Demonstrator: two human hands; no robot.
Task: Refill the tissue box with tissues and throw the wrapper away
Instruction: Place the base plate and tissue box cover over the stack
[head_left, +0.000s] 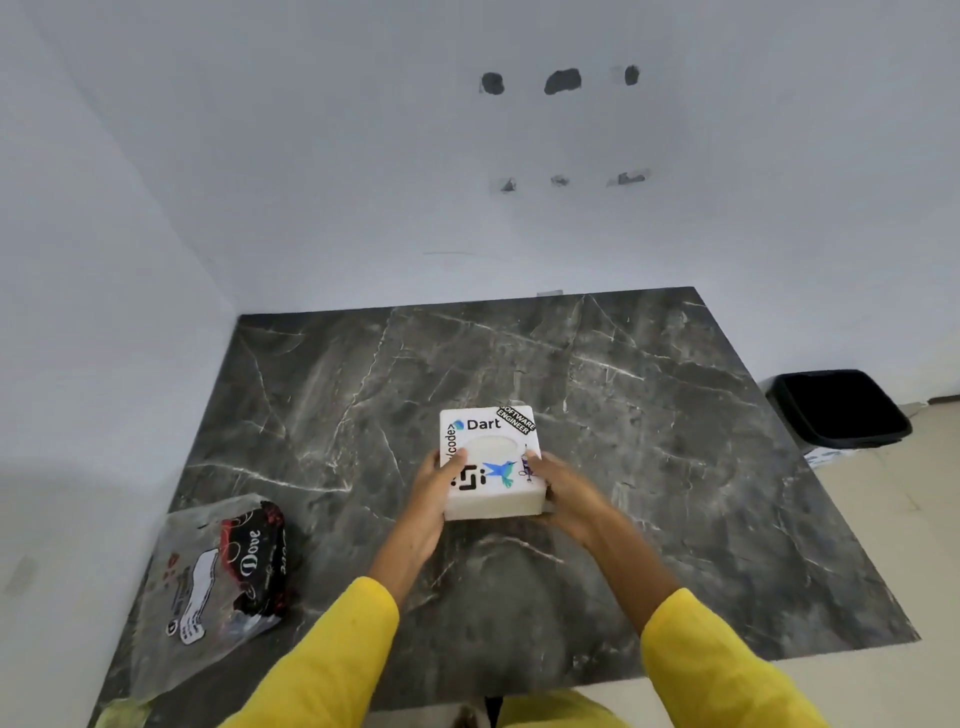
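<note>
Tissue box: a white square box with stickers on its top, in the middle of the dark marble desk, toward its near side. Whether it rests on the desk or is lifted a little, I cannot tell.
Opening: an oval slot in the top of the box; something pale shows inside, but I cannot tell if it is tissues.
Left hand: clamped on the left side of the box, the thumb lying over the top edge.
Right hand: clamped on the right side, fingers wrapped around the near corner. Both hands hold the box between them.
Wrapper: a clear plastic bag with a dark printed pack inside, lying flat at the near left corner of the desk, well apart from the box.
Bin: a black bin with a dark liner on the floor, to the right of the desk.
How the box will handle: it looks light and stiff, with smooth sides, so I think a firm hold on two opposite walls is best, not on the top, which may bend near the slot.
How the wrapper will handle: thin, soft and slippery, I judge; pinching it at one edge or crumpling it should carry it safely to the bin.
</note>
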